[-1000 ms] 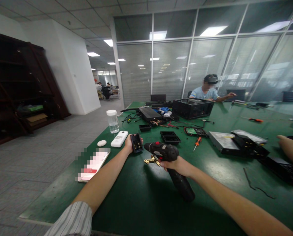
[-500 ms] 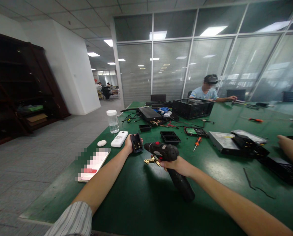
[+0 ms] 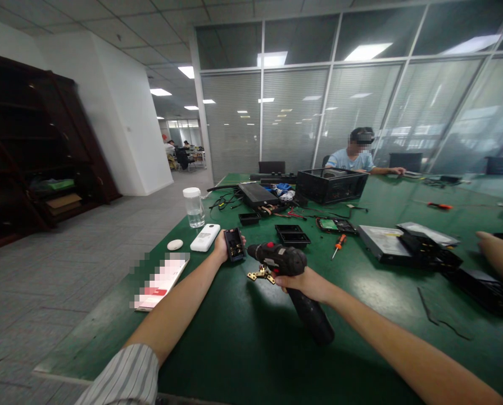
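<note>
My left hand (image 3: pixel 221 246) is closed around a small black open-topped box (image 3: pixel 235 246) with small brass-coloured pieces inside. In my right hand (image 3: pixel 306 284) is a black cordless drill (image 3: pixel 279 259) with red buttons, its nose pointing left toward the box but apart from it. Below the drill's body, by my right fingers, is a jointed brass-coloured metal piece (image 3: pixel 260 274); whether my fingers touch it I cannot tell. Past the drill, a black two-compartment tray (image 3: pixel 292 237) lies on the green table (image 3: pixel 234 337).
A lidded clear jar (image 3: pixel 194 209), a white device (image 3: pixel 205 238) and a white disc (image 3: pixel 175 244) stand at left. An orange screwdriver (image 3: pixel 339 246), a metal drive case (image 3: pixel 386 244) and a black computer case (image 3: pixel 331 185) lie beyond. Another person's hand (image 3: pixel 499 253) is at the right edge.
Both my hands, the box and the drill stay nearly where they were. The far person's outstretched hand has lowered slightly.
</note>
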A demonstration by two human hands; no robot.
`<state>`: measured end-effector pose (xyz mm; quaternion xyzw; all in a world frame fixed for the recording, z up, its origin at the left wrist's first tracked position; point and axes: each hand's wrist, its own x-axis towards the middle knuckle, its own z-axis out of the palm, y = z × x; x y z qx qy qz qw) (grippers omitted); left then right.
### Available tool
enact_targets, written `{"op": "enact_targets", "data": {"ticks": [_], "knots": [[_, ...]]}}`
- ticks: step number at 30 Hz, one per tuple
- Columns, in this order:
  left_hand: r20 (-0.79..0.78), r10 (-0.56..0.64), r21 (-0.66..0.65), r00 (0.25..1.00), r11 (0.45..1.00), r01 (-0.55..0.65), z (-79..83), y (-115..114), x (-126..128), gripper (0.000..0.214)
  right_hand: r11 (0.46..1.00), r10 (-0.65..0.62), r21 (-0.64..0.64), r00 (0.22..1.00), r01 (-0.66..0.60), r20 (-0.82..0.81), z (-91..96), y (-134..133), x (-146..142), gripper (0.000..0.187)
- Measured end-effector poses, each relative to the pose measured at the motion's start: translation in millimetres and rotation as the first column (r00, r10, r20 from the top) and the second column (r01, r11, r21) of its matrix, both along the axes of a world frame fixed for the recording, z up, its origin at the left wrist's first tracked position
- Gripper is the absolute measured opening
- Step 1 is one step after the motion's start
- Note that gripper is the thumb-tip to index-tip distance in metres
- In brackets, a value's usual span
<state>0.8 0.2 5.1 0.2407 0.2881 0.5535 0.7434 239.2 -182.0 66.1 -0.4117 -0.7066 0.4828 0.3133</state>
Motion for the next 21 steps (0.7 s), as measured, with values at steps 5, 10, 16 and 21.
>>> {"op": "enact_targets", "data": {"ticks": [5,10,16,21], "knots": [[0.007,-0.001,-0.006,1.000,1.000,0.001,-0.5,0,0,0.045,1.000,0.011,-0.002,1.000,-0.011,-0.001,-3.5,2,2,0.030],[-0.018,-0.001,0.016,1.000,1.000,0.001,0.1,0,0,0.045,1.000,0.002,-0.004,1.000,-0.002,0.001,1.5,-1,-1,0.029],[0.018,-0.001,-0.010,1.000,1.000,0.001,1.4,-1,0,0.045,1.000,-0.021,-0.022,1.000,0.021,-0.012,6.7,-4,-4,0.033],[-0.006,0.001,-0.010,1.000,1.000,-0.001,3.1,-4,0,0.045,0.999,-0.012,-0.039,0.999,0.011,-0.031,6.6,-4,-4,0.033]]}}
